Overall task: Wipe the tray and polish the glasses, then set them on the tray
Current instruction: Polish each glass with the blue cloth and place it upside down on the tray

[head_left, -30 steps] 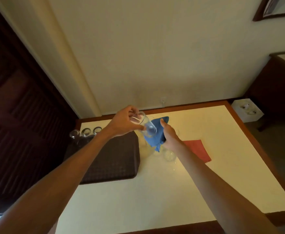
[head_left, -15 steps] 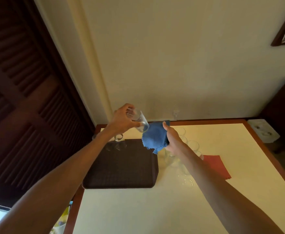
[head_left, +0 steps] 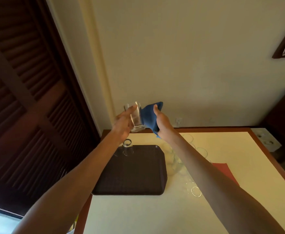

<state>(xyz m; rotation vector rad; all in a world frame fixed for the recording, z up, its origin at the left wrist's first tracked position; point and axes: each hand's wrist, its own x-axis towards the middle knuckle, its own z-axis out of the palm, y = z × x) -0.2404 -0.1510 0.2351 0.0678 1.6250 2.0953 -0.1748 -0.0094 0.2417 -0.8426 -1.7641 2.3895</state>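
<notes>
My left hand [head_left: 124, 123] holds a clear glass [head_left: 135, 118] upright, raised above the table's far edge. My right hand [head_left: 162, 123] grips a blue cloth [head_left: 149, 116] and presses it against the glass's right side. Below them lies the dark brown tray [head_left: 135, 173] on the cream table, with glasses [head_left: 127, 146] standing at its far left corner. Several more clear glasses [head_left: 195, 191] stand on the table right of the tray, partly hidden by my right forearm.
A red napkin [head_left: 226, 171] lies on the table [head_left: 155, 215] right of my right arm. A dark louvred door [head_left: 25, 98] fills the left side. A white box [head_left: 267, 140] sits beyond the table's far right corner. A wall socket [head_left: 178, 120] is behind the table.
Both hands have risen with the glass and cloth. The glass has turned from tilted to upright, and the cloth is back against its side. The camera has tilted upward.
</notes>
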